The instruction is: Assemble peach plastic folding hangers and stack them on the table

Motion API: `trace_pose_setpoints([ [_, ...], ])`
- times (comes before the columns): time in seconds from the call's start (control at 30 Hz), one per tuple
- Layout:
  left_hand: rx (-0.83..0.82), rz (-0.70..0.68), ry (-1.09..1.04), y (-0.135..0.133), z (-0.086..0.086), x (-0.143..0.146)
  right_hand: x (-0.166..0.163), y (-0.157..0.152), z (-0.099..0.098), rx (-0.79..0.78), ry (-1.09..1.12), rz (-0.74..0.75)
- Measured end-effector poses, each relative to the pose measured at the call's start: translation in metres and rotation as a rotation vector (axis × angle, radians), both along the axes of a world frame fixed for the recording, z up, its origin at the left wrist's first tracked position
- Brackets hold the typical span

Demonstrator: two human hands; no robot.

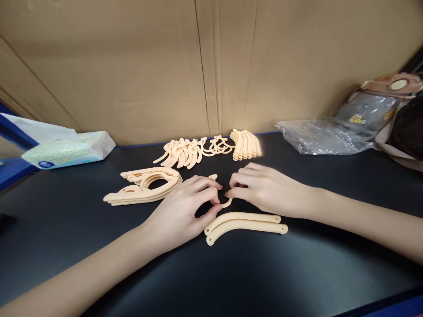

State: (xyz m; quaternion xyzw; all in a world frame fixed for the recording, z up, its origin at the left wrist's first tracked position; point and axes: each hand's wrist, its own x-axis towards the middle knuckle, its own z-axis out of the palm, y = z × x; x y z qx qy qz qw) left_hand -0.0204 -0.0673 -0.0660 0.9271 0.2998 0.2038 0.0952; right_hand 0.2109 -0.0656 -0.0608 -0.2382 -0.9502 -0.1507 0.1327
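Between my hands is a thin cream hanger hook [228,203], mostly hidden by fingers. My left hand [185,207] pinches it between thumb and fingertips. From the right, my right hand [264,187] is closed with its fingertips at the hook's curved end. Just below the hands lie two cream curved hanger arms [247,224], side by side, with a small hole at each end. To the left of my left hand rests a stack of folded cream hangers [142,193].
Along the back lie a pile of short curved hanger pieces [183,153], several loose hooks [216,146] and a bundle of hanger arms [247,144]. A tissue pack [69,149] sits at left. A clear plastic bag [327,136] and a bottle [370,108] stand at right, before a cardboard wall [132,66].
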Motion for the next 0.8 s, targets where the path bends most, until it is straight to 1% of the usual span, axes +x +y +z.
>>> trace_pose_setpoints([
  [0.17,0.009,-0.009,-0.004,0.0000,0.0009,-0.0012,0.0011,-0.0001,-0.0014,-0.023,-0.013,-0.016],
  [0.43,0.167,-0.045,0.048,-0.0029,0.0024,0.0004,0.0006,0.0010,-0.0021,-0.028,0.053,0.017],
  [0.8,0.241,-0.039,0.072,-0.0022,0.0023,0.0004,-0.0002,-0.0004,-0.0021,-0.045,0.058,0.004],
])
